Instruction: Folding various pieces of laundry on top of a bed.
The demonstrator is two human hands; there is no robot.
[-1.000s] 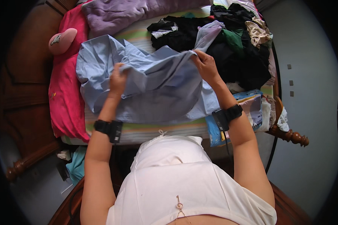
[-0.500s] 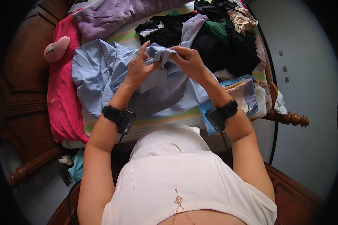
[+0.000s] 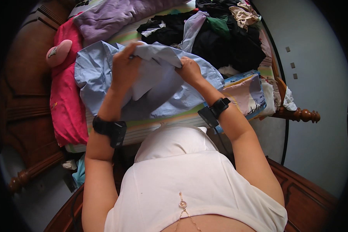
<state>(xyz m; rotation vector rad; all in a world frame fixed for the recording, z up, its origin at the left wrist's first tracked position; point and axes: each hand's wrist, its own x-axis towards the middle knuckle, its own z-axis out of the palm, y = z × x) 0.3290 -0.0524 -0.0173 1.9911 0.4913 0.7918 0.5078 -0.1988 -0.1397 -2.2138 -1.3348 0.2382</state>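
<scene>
Left hand [image 3: 124,63] and right hand [image 3: 189,69] both gripping blue shirt [image 3: 162,92], fingertips hidden in folds

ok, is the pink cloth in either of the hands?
No: both the left hand and the right hand grip the light blue shirt, while the pink cloth lies untouched at the bed's left side.

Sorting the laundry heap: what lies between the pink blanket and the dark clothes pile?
In the head view, the light blue shirt lies between the pink blanket and dark clothes pile, gripped by both hands.
</scene>
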